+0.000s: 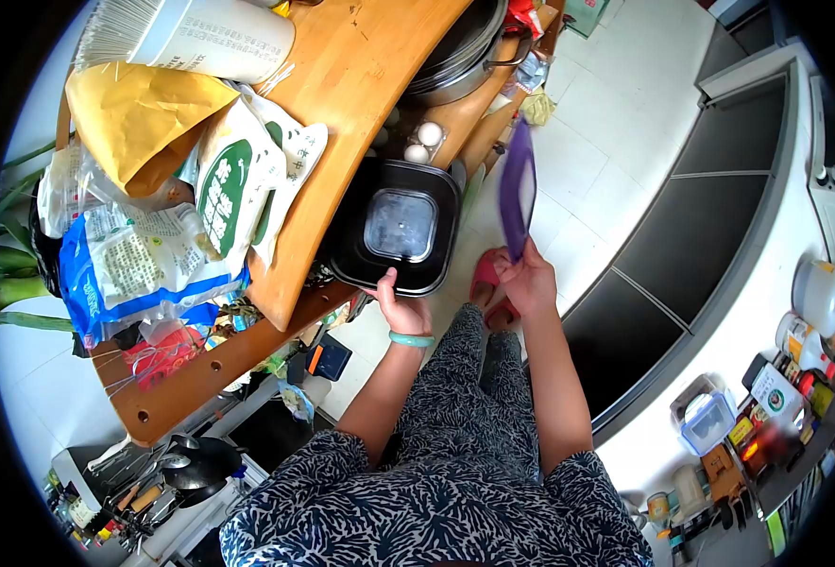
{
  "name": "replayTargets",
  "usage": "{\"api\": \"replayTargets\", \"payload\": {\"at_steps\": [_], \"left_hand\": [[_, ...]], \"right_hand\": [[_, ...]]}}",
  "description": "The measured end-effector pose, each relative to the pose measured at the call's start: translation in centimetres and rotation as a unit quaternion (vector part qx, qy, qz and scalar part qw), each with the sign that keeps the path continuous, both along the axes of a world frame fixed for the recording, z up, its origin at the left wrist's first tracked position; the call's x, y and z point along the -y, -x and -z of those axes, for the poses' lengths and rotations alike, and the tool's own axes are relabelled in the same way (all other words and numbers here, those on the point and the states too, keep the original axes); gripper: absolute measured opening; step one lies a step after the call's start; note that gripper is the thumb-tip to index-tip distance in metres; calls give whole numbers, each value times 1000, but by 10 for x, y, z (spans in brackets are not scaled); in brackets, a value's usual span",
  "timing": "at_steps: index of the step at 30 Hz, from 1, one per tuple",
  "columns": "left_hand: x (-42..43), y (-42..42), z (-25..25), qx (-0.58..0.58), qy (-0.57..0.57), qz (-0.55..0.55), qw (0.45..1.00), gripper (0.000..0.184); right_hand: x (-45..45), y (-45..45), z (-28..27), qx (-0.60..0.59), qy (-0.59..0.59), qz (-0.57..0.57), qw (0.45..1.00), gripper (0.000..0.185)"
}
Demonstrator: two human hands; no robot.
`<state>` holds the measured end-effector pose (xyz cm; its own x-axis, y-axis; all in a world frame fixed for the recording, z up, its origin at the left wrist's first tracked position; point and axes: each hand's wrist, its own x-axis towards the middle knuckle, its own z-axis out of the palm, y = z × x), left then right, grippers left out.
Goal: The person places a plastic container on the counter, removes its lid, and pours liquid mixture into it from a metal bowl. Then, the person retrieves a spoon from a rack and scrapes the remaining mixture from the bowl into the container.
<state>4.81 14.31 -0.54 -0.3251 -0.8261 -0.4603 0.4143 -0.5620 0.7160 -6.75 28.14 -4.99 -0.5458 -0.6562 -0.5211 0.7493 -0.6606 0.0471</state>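
My left hand (pixel 402 310), with a green bangle at the wrist, grips the near edge of a black square container (pixel 342 248), thumb over the rim. A pale square shows on the container's bottom, and nothing else can be made out inside it. Over the floor to the right, my right hand (pixel 528 280) pinches the lower end of a flat purple lid (pixel 517 189). The lid is seen nearly edge-on, tilted upright, with a pale inner face. Lid and container are apart.
A wooden table (pixel 342 76) at upper left bears packets, a brown paper bag (pixel 144 118) and a bundle of noodles (pixel 191 38). On a lower shelf are eggs (pixel 423 142) and a lidded pot (pixel 455 57). Dark cabinets (pixel 663 255) stand right, below a counter with bottles (pixel 819 293).
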Motion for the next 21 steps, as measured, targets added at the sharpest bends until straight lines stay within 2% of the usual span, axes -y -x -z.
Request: {"api": "replayTargets", "payload": {"at_steps": [1,2,3,5,6,7,8,9,10,11,13,14,16,17,18,19,20,21], "left_hand": [[-6,-6,-3,-9,-36,37,999,49],[-2,-20,-6,13,-32,29,999,45],[-21,-6,-1,-18,-61,76,995,47],[-43,7,-38,-34,-78,153,985,34],[-38,-17,-66,18,-87,161,983,38],[-41,-19,-78,11,-91,172,981,38],[-55,4,-69,-80,-119,256,956,45],[-53,-10,-95,-80,-139,310,937,52],[-53,-8,-118,-82,-135,343,926,55],[-66,13,-123,-162,-85,400,898,59],[-65,2,-171,-129,-84,442,884,61],[-78,22,-158,-194,-77,480,852,61],[-79,12,-200,-170,-71,482,856,61],[-91,27,-185,-238,-63,523,816,61],[-88,19,-217,-223,-87,540,807,63],[-88,20,-222,-255,-104,575,770,65],[-94,29,-209,-307,-92,622,714,67],[-96,22,-231,-281,-95,626,721,67]], "right_hand": [[-10,-5,-6,10,105,28,994,28],[-11,-19,-9,103,-13,31,994,34],[-44,-17,-5,66,26,45,996,40],[-93,-40,-4,35,17,44,998,45],[-97,-86,-20,80,26,47,995,45],[-112,-101,-30,100,4,41,994,47],[-140,-79,-24,59,-32,52,996,50],[-141,-95,-38,90,-44,50,994,50],[-153,-117,-42,122,-36,58,990,49],[-179,-114,-30,86,-33,92,991,49],[-181,-157,-60,145,-62,97,983,50],[-196,-147,-47,93,-91,130,983,49],[-190,-190,-71,138,-78,135,978,49],[-203,-175,-42,67,-77,178,979,50],[-198,-198,-75,104,-71,174,977,45],[-195,-202,-75,97,-73,201,972,45],[-193,-193,-50,65,-81,258,961,42],[-188,-205,-57,108,-84,250,958,39]]}}
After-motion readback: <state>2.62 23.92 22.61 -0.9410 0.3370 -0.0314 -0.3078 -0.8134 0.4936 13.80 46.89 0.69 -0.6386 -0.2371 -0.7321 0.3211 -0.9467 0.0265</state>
